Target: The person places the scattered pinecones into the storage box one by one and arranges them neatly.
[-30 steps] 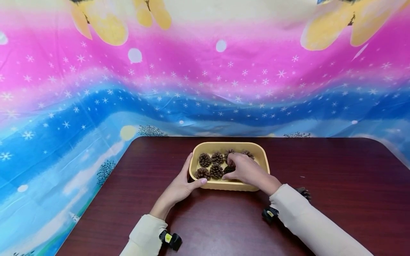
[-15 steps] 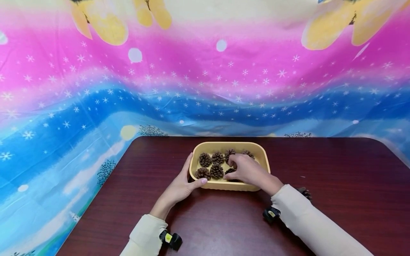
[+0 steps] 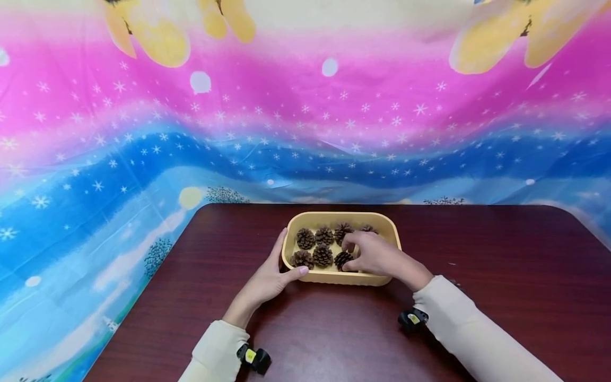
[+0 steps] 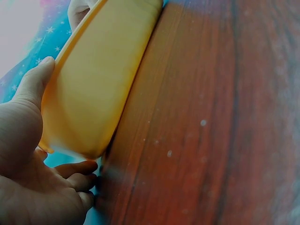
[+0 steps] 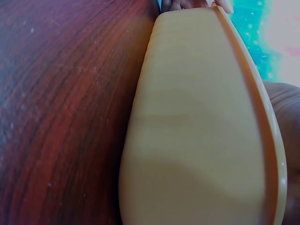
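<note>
A yellow tray (image 3: 387,229) sits just below the centre of the head view, on a dark red-brown wooden table (image 3: 501,254), near the table's far edge. Inside it lie brown pine cones in two rows: three show clear in the upper row (image 3: 324,235), with part of a fourth beyond the right hand, and three in the lower row (image 3: 322,255).

The right hand (image 3: 374,253) reaches into the right half of the tray from the lower right. Its fingers are curled, with the tips beside the rightmost pine cone of the lower row (image 3: 342,259); whether they pinch the cone or only touch it cannot be told from this view. In the right wrist view the tray's outer wall (image 5: 197,140) fills the middle of the frame, and only the heel of the hand shows at the right edge.

The left hand (image 3: 267,278) holds the tray's lower left corner. Its fingers lie along the left wall and the thumb (image 3: 298,271) presses on the near wall. The left wrist view shows the same hold: the thumb (image 4: 33,82) lies along the rim at upper left, and the fingers (image 4: 75,168) are curled round the corner of the tray (image 4: 101,79) at lower left.

Both forearms wear cream sleeves (image 3: 470,339). Behind the table hangs a cloth (image 3: 143,116) banded pink and blue with white snowflakes.
</note>
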`<state>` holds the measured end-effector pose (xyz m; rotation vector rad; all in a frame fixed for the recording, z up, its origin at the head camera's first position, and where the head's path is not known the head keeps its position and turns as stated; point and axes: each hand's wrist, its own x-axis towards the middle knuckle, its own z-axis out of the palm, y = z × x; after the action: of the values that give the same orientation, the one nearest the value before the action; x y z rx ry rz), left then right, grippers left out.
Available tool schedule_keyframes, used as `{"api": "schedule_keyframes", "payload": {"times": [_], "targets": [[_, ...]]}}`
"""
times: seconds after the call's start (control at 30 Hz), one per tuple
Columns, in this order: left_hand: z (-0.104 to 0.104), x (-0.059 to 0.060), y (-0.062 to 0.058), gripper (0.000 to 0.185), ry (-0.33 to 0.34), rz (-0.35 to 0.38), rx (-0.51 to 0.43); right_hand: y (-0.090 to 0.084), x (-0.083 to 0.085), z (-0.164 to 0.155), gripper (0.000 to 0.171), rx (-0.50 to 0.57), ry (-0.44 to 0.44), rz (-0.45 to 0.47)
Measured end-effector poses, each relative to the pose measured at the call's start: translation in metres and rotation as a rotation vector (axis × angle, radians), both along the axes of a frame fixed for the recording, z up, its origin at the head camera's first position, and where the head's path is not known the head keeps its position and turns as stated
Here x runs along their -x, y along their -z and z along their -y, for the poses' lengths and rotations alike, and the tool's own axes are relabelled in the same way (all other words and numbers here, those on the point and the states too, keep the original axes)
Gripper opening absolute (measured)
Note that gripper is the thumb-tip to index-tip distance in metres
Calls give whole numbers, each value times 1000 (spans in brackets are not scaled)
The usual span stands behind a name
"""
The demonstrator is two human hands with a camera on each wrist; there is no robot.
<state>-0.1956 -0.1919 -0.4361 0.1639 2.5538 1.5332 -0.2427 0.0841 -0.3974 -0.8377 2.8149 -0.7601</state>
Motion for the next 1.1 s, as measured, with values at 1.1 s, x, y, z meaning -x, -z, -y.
{"api": "schedule_keyframes", "payload": {"times": [1.1], "targets": [[0, 1, 1, 109, 1, -3, -18, 2, 0, 3, 46, -15, -91, -57]]}}
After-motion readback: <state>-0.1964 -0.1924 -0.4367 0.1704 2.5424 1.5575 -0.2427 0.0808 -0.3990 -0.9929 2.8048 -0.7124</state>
